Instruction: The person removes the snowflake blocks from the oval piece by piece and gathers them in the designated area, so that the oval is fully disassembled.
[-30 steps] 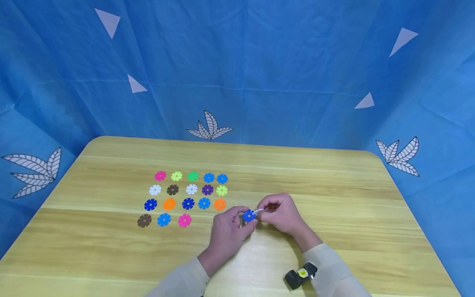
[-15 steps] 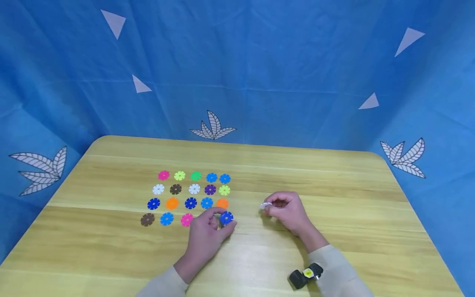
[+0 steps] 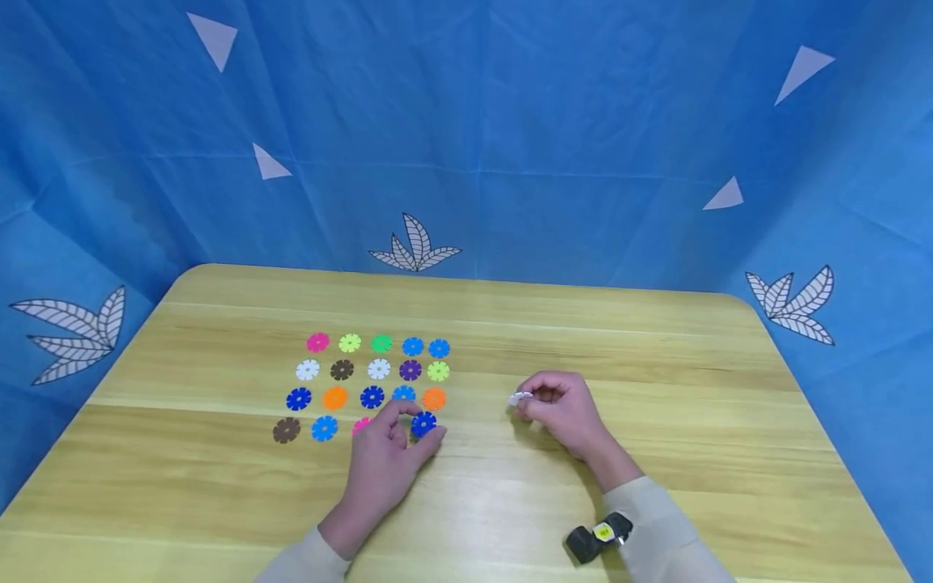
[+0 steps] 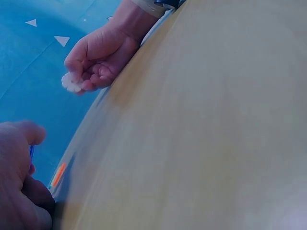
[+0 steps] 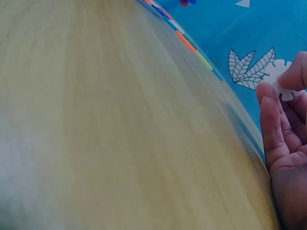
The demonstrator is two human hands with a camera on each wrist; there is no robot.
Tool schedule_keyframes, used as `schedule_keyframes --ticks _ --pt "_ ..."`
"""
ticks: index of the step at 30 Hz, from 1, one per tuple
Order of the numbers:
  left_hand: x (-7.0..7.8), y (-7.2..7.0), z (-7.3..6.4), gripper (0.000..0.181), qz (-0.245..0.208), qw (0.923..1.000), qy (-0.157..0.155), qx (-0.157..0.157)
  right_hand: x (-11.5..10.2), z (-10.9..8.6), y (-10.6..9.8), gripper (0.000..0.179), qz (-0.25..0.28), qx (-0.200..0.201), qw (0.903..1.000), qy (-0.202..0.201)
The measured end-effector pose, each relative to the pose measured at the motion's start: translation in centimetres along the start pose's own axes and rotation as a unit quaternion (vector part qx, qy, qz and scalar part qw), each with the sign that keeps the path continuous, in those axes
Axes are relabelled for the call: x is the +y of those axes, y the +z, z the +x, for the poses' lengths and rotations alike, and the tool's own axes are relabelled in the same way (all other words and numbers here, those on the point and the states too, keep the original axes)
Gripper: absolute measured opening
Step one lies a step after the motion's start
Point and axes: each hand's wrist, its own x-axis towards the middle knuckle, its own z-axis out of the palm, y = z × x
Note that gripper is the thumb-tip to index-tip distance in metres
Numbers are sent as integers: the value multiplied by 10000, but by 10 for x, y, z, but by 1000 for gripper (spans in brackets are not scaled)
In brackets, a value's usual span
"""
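Note:
My left hand pinches a dark blue notched plastic disc between thumb and fingers, at the right end of the front row of discs. Its index finger crosses in front of part of a pink disc. In the left wrist view only a sliver of the blue disc shows behind the fingers. Further right, my right hand pinches a white notched disc by its edge, thumb against fingers, above the table. The white disc stands out plainly past the fingertips in the right wrist view.
Flat discs lie in rows on the left half of the wooden table, among them a brown disc, an orange disc and a purple disc. A blue patterned cloth hangs behind. A black wrist device sits by the right sleeve.
My hands were together at the blue and white discs and have parted. The left hand moved left with the blue disc to the front row; the right shifted slightly right, still holding the white disc.

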Motion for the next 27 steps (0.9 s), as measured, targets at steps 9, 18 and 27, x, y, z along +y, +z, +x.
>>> schedule_keyframes --ticks 9,18,27 --pt "-5 -18 -1 38 498 9983 -294 -3 -1 0 1 11 66 -33 10000 -1" --pt "-4 -28 3 36 755 9955 -556 -164 0 1 1 9 155 -66 9999 -17" --pt "-2 -25 7 40 872 9914 -916 -337 -5 -1 4 5 270 46 9995 164"
